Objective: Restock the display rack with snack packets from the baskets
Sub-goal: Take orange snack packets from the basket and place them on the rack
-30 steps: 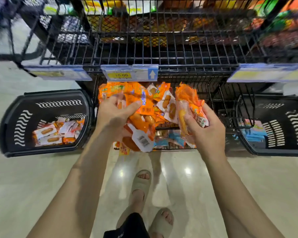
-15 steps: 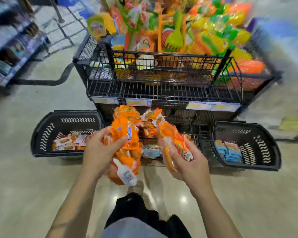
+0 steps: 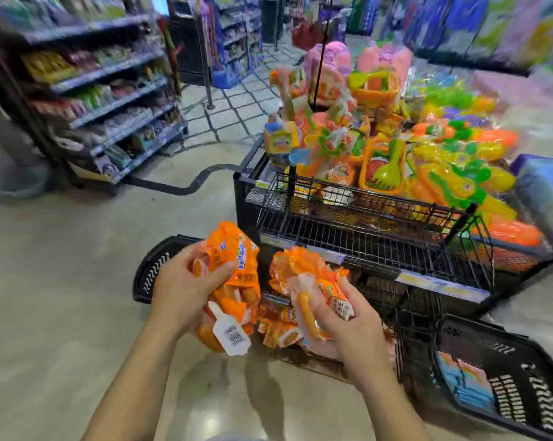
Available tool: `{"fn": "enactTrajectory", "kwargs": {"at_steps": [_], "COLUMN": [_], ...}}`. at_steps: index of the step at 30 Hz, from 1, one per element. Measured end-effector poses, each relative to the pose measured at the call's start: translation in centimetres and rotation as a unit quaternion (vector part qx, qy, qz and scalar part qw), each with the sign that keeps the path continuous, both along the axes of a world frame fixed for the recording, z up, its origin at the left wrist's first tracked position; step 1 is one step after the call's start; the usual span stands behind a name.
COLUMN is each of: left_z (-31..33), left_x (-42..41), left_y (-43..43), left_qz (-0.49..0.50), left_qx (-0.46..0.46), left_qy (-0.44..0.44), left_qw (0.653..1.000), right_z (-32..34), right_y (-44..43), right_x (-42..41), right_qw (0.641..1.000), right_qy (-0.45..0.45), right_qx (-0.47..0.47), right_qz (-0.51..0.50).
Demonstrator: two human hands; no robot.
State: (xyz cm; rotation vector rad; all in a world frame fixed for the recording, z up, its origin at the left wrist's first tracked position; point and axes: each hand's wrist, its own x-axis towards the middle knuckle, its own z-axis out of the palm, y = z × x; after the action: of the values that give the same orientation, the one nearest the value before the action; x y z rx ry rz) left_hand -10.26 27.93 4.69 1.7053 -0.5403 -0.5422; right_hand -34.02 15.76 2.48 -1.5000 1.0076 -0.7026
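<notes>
Orange sausage packets [image 3: 237, 259] fill both hands in the head view: the left grip [image 3: 186, 291] clasps one bunch and the right grip [image 3: 356, 332] another, just before the wire display rack [image 3: 364, 246]. Best to lower each bunch squarely onto the bottom tier, labels forward, minding loose dangling packets.

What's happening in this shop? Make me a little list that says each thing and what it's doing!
place: shop aisle, shelves of goods at the left
left hand: grips a bunch of orange sausage packets
right hand: grips more orange packets
display rack: black wire shelves, plastic toys piled on top
left basket: black, on the floor, mostly hidden behind the left hand
right basket: black, on the floor, blue packets inside
</notes>
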Motion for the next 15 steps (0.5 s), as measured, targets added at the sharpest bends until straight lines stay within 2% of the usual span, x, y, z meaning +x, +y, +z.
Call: {"fn": "enactTrajectory", "kwargs": {"at_steps": [8,15], "left_z": [1.3,0.6], "left_x": [9.8,20.2], "left_y": [5.3,12.0], "left_qz": [0.047,0.104], "left_qx": [-0.023,-0.003], "left_qy": [0.020,0.061], "left_qw": [0.998,0.993], "right_z": [1.5,0.2], "right_y": [2.1,5.5], "right_x": [12.3,22.8], "right_qw": [0.999,0.998], "right_qy": [-0.010,-0.027], "right_qx": [-0.025,0.007], "right_qz": [0.048,0.056]}}
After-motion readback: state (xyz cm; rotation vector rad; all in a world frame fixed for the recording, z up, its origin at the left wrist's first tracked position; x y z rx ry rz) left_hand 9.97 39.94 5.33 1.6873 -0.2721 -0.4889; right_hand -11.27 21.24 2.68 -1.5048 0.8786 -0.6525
